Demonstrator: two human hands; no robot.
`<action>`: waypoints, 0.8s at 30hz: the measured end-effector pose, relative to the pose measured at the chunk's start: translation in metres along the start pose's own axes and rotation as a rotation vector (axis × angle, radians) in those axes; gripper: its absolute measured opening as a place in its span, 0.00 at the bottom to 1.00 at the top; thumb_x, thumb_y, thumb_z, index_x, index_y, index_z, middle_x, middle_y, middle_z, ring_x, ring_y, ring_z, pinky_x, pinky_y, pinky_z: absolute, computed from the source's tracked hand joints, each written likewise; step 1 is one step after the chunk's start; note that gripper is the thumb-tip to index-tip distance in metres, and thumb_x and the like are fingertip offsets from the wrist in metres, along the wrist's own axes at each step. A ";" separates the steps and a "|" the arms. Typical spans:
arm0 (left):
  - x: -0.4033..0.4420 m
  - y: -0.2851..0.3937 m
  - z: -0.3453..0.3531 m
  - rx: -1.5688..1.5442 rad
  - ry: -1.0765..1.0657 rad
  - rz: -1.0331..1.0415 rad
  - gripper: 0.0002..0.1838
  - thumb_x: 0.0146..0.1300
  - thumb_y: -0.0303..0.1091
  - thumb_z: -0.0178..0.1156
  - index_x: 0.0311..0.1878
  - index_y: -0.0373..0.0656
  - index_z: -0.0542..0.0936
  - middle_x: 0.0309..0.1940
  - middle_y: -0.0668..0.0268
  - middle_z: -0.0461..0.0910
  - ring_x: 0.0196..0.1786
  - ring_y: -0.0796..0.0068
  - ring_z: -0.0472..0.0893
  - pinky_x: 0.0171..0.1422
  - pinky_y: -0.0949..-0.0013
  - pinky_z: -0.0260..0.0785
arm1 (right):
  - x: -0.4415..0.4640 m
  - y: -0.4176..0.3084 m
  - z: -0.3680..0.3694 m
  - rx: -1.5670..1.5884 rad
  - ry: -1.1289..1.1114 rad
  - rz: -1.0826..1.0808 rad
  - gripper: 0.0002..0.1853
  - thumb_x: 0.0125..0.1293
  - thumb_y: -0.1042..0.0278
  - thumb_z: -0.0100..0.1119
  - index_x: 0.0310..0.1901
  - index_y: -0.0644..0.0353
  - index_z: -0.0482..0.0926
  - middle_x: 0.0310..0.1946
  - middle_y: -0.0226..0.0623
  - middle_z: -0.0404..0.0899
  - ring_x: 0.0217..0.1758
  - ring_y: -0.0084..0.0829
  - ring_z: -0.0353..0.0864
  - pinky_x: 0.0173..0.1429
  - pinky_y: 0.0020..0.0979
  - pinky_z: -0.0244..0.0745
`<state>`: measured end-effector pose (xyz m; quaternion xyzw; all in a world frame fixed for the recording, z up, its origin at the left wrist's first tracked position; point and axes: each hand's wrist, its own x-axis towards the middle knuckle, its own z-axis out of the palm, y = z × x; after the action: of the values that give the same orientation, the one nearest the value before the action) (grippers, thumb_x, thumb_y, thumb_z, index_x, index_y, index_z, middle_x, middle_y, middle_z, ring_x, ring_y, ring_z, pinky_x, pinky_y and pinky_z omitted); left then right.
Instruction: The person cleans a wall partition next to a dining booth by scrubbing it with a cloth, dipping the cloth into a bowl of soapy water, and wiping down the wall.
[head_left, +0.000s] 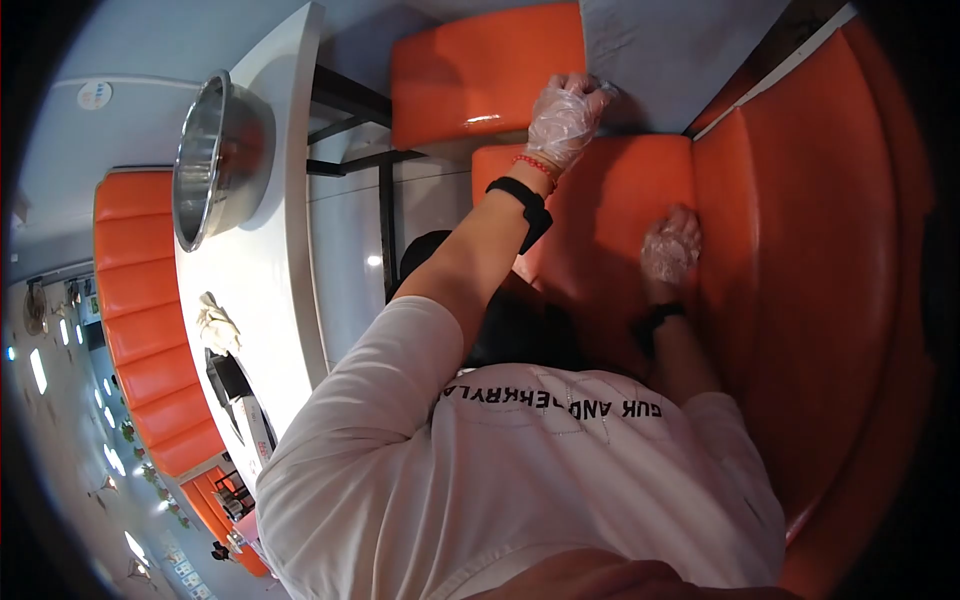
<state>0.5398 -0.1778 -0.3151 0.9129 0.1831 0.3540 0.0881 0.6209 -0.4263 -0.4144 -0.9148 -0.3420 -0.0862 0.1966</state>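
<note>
My left hand [566, 122], in a clear plastic glove with a red beaded bracelet and a black watch at the wrist, reaches forward. Its fingers are curled beside the corner of an orange seat cushion [480, 65] and a grey surface [670, 60]; whatever they may hold is hidden. My right hand [671, 247], also gloved and with a black wristband, rests with fingers extended on the nearer orange bench seat [620, 180], close to the backrest [810, 200].
A white table [255, 290] on dark legs stands to my left. On it are a metal bowl [225, 160], a crumpled pale cloth [217, 322] and a black object [228, 378]. Another orange bench [145, 320] lies beyond it.
</note>
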 end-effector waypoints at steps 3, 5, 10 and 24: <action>-0.009 -0.002 0.008 0.042 -0.171 -0.067 0.22 0.47 0.23 0.67 0.48 0.53 0.86 0.47 0.59 0.81 0.49 0.51 0.79 0.52 0.55 0.77 | -0.002 -0.012 0.000 -0.028 0.037 0.094 0.14 0.68 0.66 0.56 0.54 0.57 0.76 0.57 0.45 0.77 0.57 0.49 0.77 0.63 0.49 0.72; 0.005 -0.001 0.003 -0.031 -0.094 -0.069 0.24 0.45 0.22 0.67 0.49 0.53 0.86 0.46 0.59 0.81 0.48 0.50 0.79 0.51 0.54 0.76 | 0.004 -0.012 0.003 -0.035 0.094 0.088 0.14 0.68 0.66 0.56 0.53 0.57 0.76 0.56 0.44 0.77 0.58 0.49 0.76 0.63 0.49 0.71; 0.068 0.029 -0.062 -0.007 0.341 0.165 0.16 0.52 0.26 0.65 0.45 0.54 0.86 0.41 0.61 0.79 0.44 0.53 0.78 0.44 0.55 0.75 | -0.001 -0.010 0.010 -0.029 0.137 0.047 0.14 0.67 0.66 0.56 0.53 0.57 0.76 0.57 0.42 0.77 0.60 0.48 0.75 0.64 0.48 0.71; -0.001 -0.003 0.007 0.069 -0.172 0.021 0.15 0.56 0.27 0.65 0.45 0.56 0.88 0.46 0.63 0.81 0.49 0.52 0.78 0.52 0.53 0.76 | 0.002 -0.006 0.019 -0.065 0.167 0.022 0.17 0.63 0.67 0.59 0.54 0.55 0.77 0.58 0.42 0.77 0.62 0.46 0.75 0.63 0.47 0.72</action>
<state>0.5429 -0.1757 -0.3221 0.9443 0.1775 0.2685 0.0682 0.6190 -0.4130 -0.4293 -0.9141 -0.3113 -0.1710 0.1955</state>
